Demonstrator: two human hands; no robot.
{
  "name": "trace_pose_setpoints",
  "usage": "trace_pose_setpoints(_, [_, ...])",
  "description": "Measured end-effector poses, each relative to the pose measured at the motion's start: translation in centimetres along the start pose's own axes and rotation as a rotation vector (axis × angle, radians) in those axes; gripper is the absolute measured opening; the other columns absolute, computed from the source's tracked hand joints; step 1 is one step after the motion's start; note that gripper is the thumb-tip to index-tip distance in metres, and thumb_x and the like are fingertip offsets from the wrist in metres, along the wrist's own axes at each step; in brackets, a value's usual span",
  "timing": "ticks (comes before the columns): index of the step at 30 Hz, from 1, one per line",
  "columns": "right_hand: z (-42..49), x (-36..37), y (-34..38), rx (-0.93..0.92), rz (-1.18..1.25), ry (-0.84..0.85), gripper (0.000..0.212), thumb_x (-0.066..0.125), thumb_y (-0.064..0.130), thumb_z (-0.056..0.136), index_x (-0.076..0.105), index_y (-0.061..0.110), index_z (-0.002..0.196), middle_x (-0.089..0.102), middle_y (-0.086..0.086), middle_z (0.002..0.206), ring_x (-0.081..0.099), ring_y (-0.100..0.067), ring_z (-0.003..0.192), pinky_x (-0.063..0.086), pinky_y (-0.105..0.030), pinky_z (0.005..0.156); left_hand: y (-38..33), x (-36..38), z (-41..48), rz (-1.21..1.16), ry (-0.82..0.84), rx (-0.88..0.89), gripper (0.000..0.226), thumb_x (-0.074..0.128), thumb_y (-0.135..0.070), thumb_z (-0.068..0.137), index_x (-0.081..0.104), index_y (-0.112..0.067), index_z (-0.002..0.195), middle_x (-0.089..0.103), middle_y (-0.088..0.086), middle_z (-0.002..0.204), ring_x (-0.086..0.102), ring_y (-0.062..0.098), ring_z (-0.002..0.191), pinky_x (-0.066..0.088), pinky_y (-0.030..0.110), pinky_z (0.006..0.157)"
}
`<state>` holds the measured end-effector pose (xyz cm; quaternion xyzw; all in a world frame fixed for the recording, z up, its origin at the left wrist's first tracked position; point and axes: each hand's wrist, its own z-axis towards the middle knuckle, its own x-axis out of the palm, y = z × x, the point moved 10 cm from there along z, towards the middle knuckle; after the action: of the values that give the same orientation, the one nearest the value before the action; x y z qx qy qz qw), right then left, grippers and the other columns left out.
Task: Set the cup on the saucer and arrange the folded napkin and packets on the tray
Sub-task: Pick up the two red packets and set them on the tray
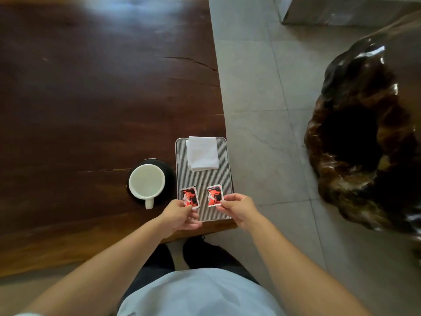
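A dark wooden table (pixel 91 99) is seen from above, with most of the task judged to be done. On the left, a white cup (pixel 147 181) is seen seated on a dark saucer (pixel 167 171), its handle pointing toward the person; this step appears complete. Just right of the saucer, a ribbed metal tray (pixel 203 179) is laid near the table's edge. A folded white napkin (pixel 202 153) is placed at the tray's far end, slightly overlapping the far rim. Two red and black packets are set side by side at the near end, well apart from the napkin.

The left packet (pixel 190 197) is pinched at its near corner by the curled fingers of the left hand (pixel 180 216). The right packet (pixel 214 195) is gripped at its near right corner between thumb and fingers of the right hand (pixel 238 207). Both packets seem to be lying on the tray, though whether they are fully released onto it cannot be told. What is judged left is only final straightening and letting go of the packets
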<state>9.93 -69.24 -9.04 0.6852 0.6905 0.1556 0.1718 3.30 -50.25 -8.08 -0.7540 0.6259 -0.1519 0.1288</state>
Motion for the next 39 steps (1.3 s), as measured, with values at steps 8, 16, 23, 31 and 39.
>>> trace_pose_setpoints(8, [1.2, 0.0, -0.3, 0.025, -0.073, -0.04, 0.024, 0.067, -0.017, 0.085, 0.062, -0.002, 0.103, 0.066, -0.02, 0.105, 0.073, -0.028, 0.088, 0.061, -0.021, 0.061, 0.7, -0.4, 2.6, 0.11, -0.074, -0.035, 0.028, 0.049, -0.016, 0.105, 0.062, 0.007, 0.097, 0.069, 0.02, 0.082, 0.075, 0.032, 0.069, 0.065, 0.039, 0.067])
trace_pose_setpoints(16, [2.3, -0.7, 0.2, 0.031, -0.168, -0.101, 0.029, 0.068, -0.014, 0.086, 0.064, 0.0, 0.111, 0.065, -0.021, 0.115, 0.073, -0.028, 0.094, 0.062, -0.035, 0.086, 0.0, -2.3, 4.0, 0.228, -0.203, -0.02, 0.027, 0.061, -0.024, 0.099, 0.066, 0.001, 0.091, 0.075, 0.018, 0.079, 0.077, 0.026, 0.062, 0.065, 0.04, 0.066])
trace_pose_setpoints(23, [2.4, -1.1, 0.4, 0.008, -0.286, -0.147, 0.042, 0.068, -0.013, 0.086, 0.063, 0.0, 0.126, 0.063, -0.018, 0.127, 0.071, -0.026, 0.098, 0.06, -0.039, 0.091, -0.7, -2.4, 4.0, 0.356, -0.247, -0.013, 0.031, 0.063, -0.031, 0.098, 0.068, -0.003, 0.087, 0.076, 0.013, 0.074, 0.076, 0.022, 0.058, 0.065, 0.037, 0.062])
trace_pose_setpoints(31, [2.4, -0.9, 0.6, -0.04, -0.38, -0.158, 0.043, 0.073, -0.01, 0.084, 0.063, -0.001, 0.125, 0.065, -0.017, 0.125, 0.067, -0.029, 0.111, 0.057, -0.043, 0.096, -1.1, -2.8, 4.2, 0.492, -0.293, 0.011, 0.036, 0.065, -0.034, 0.096, 0.069, 0.0, 0.087, 0.076, 0.012, 0.074, 0.074, 0.02, 0.053, 0.065, 0.039, 0.064])
trace_pose_setpoints(39, [1.4, -1.1, 0.6, -0.059, -0.437, -0.142, 0.042, 0.073, -0.007, 0.085, 0.064, 0.003, 0.125, 0.065, -0.015, 0.125, 0.067, -0.029, 0.112, 0.056, -0.043, 0.097, -1.6, -3.3, 3.7, 0.655, -0.366, 0.042, 0.033, 0.064, -0.036, 0.096, 0.07, -0.004, 0.088, 0.075, 0.011, 0.079, 0.074, 0.018, 0.054, 0.063, 0.029, 0.056])
